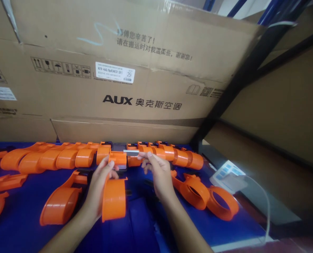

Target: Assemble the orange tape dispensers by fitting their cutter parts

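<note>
My left hand (99, 184) is closed around an orange plastic tape dispenser (114, 200), with its round drum hanging down and its flat head (118, 159) up between thumb and fingers. A thin serrated metal blade (131, 153) lies along the right end of that head. With thumb and fingertips, my right hand (157, 172) pinches the blade's outer end. Behind the held dispenser is a small dark-rimmed tray (119, 147), partly hidden. Another orange dispenser (60, 205) with a black part lies just left of my left hand.
Rows of orange dispensers (66, 158) line the back of the blue table surface (135, 225). Two more orange rings (222, 203) lie at right, near a clear plastic bag (228, 177) and a white cable (267, 207). A large cardboard sheet (74, 95) and a dark metal post (232, 88) stand behind.
</note>
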A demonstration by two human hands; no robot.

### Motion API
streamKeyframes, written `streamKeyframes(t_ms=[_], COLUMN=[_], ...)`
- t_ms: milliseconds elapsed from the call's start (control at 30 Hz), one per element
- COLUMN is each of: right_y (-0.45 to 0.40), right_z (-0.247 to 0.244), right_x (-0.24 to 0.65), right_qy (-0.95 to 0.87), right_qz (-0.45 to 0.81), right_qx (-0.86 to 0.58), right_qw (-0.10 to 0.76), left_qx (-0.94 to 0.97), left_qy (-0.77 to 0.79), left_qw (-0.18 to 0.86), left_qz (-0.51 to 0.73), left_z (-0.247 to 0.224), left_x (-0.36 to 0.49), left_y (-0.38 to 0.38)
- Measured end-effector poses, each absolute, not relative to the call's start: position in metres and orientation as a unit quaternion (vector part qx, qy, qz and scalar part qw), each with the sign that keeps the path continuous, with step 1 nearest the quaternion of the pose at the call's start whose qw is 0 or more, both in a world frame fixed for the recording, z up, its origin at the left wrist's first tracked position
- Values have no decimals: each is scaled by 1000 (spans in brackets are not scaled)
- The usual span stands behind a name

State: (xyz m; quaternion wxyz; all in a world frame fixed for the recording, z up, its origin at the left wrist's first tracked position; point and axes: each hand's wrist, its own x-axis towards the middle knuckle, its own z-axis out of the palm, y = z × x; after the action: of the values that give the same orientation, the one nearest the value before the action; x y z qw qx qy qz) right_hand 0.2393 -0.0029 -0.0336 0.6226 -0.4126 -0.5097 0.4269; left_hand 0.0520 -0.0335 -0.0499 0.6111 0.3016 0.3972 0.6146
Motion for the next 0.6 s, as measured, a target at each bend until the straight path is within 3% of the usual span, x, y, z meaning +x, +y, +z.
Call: streamKeyframes(t_ms=[433, 600], right_y=[-10, -14], right_z=[-32, -29], right_x=[235, 232], right_qy=[-526, -565], right_qz=[420, 403], right_qx=[-399, -420], right_qw=[623, 585], left_qx=[401, 411], left_qy=[429, 438], left_qw=[577, 557], left_qz=[567, 574], left_z=[-43, -41], left_x=[53, 55], left_y=[-36, -39])
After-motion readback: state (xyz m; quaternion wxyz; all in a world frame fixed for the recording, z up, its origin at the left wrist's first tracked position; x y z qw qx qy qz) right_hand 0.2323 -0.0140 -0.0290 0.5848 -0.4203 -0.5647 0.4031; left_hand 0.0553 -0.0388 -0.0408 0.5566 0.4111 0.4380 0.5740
